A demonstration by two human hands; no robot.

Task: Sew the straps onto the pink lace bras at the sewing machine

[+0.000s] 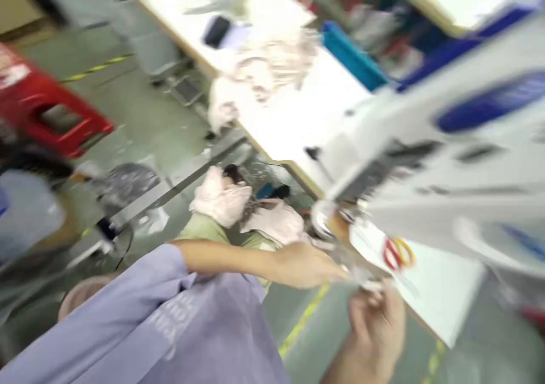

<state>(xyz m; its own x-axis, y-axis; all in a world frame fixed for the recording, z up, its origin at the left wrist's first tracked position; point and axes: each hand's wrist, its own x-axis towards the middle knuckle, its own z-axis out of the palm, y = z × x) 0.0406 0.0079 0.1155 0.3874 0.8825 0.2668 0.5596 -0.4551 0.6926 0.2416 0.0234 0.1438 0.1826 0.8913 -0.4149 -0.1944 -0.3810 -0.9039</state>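
Note:
The view is smeared by motion. My left hand [304, 264] reaches across my lap, its fingertips pinched together near the table's front edge. Close to it, my right hand [378, 321] is closed, with its thumb and fingers curled. A small pale, partly see-through piece [366, 279] stretches between the two hands, too blurred to name. Just beyond them, scissors with red and yellow handles [398, 253] lie on the white tabletop [443, 293]. Pale pink fabric [272, 222] rests over my knees.
A large white and blue sewing machine [409, 162] stands at the right. More pale pink fabric [272, 66] is heaped on the table near a dark phone-like object [217, 30] and a teal bin [353, 57]. A red plastic stool or crate [51, 105] is at the left.

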